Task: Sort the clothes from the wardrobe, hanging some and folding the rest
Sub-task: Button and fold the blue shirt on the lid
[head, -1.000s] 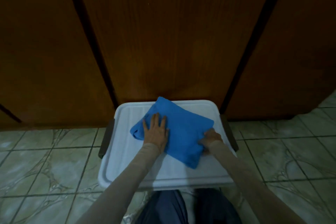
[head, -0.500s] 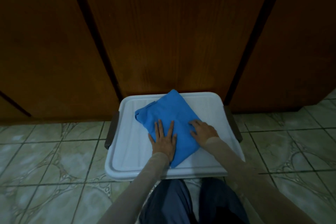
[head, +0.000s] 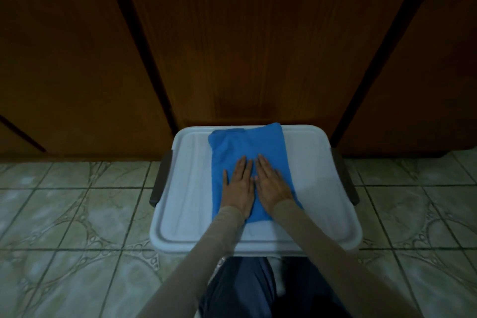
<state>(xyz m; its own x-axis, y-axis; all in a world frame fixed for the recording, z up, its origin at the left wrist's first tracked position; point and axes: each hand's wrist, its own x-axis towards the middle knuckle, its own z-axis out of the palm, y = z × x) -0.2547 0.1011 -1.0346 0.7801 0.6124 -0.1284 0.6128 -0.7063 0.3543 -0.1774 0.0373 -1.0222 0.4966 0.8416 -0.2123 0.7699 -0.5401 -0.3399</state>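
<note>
While both hands are pressing flat, left hand [head: 238, 183] and right hand [head: 271, 183] spread side by side, the folded blue garment [head: 247, 147] is lying on the white bin lid [head: 322, 188], toward its 12 o'clock edge. This fold is looking nearly finished; nothing hung is showing, wardrobe doors [head: 232, 46] closed.

You see a bright blue garment [head: 247, 147] on a white lid [head: 185, 188] with dark brown handles [head: 160, 179], beige sleeves [head: 224, 230], dark reddish-brown wardrobe doors [head: 258, 46], and pale green patterned floor tiles [head: 77, 214].
</note>
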